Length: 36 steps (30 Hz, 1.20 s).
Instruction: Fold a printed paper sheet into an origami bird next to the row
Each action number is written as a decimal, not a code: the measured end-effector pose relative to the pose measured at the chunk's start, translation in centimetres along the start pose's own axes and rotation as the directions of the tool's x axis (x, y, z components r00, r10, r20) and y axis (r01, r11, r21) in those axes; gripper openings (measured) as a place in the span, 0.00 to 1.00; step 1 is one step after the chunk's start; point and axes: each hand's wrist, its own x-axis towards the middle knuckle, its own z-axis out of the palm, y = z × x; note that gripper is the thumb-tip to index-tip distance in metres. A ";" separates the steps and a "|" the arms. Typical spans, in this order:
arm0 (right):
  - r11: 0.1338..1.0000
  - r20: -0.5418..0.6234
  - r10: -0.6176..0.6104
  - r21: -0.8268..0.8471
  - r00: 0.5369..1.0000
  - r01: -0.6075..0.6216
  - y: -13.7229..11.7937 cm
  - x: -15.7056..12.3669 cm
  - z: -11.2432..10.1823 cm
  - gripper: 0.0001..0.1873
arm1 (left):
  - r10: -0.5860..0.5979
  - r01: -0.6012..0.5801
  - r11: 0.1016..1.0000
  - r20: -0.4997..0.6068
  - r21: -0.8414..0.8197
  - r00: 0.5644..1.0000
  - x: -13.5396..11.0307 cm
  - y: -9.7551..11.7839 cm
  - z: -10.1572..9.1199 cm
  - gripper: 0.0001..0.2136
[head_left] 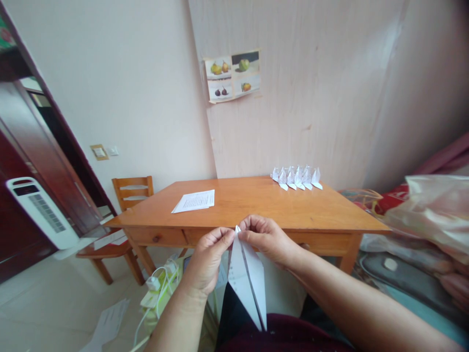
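A half-folded white paper piece [247, 278], long and pointed, hangs down over my lap. My left hand [205, 259] pinches its top tip from the left. My right hand [266, 239] pinches the same tip from the right, fingers curled. Both hands are held in front of the near edge of a wooden table [256, 208]. On the table's far right stands a row of several finished white paper figures [296, 178]. A printed white sheet [194, 201] lies flat on the table's left part.
A wooden chair [120, 220] stands at the table's left end, a white heater [40, 210] beyond it. Loose papers [108, 322] and a green bag with white cables [161, 293] lie on the floor. Bedding and a plastic bag [428, 215] fill the right side.
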 end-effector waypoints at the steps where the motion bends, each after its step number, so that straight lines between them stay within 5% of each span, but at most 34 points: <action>1: 1.000 -0.001 -0.003 -0.002 1.000 0.003 0.0 0.0 0.0 0.12 | -0.001 0.001 1.000 0.003 -0.002 1.000 0.0 0.0 0.0 0.10; 36: 0.998 -0.034 -0.035 -0.049 0.999 0.034 0.2 0.0 -0.1 0.16 | 0.060 -0.059 0.997 -0.035 0.049 0.998 -0.3 0.1 1.0 0.12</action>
